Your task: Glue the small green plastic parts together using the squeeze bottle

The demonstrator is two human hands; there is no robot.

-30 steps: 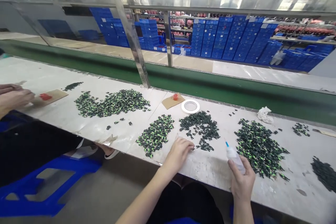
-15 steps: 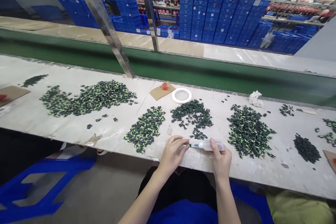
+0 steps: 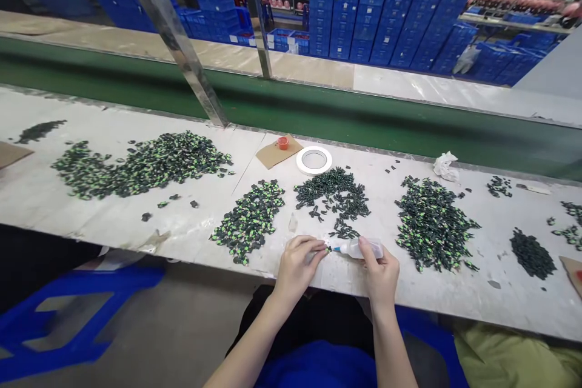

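Near the table's front edge, my left hand (image 3: pixel 297 267) pinches a small dark green piece (image 3: pixel 328 250) between thumb and fingers. My right hand (image 3: pixel 381 273) is closed round a clear squeeze bottle (image 3: pixel 359 248) lying nearly level, its blue tip pointing left at the piece. Whether the tip touches the piece is too small to tell. Beyond my hands lies a pile of dark slim pieces (image 3: pixel 327 185). Piles of black and bright green pieces lie on the left (image 3: pixel 250 218) and on the right (image 3: pixel 434 224).
A white tape roll (image 3: pixel 314 160) sits behind the slim pieces, beside cardboard (image 3: pixel 273 154) with a red cup (image 3: pixel 282 143). Crumpled tissue (image 3: pixel 445 167) lies at the back right. A metal post (image 3: pixel 182 54) rises behind the table. Blue stools (image 3: pixel 54 315) stand below.
The bottle's tip has moved slightly left, closer to my left hand's piece. The camera view has shifted slightly, and both hands keep their holds.
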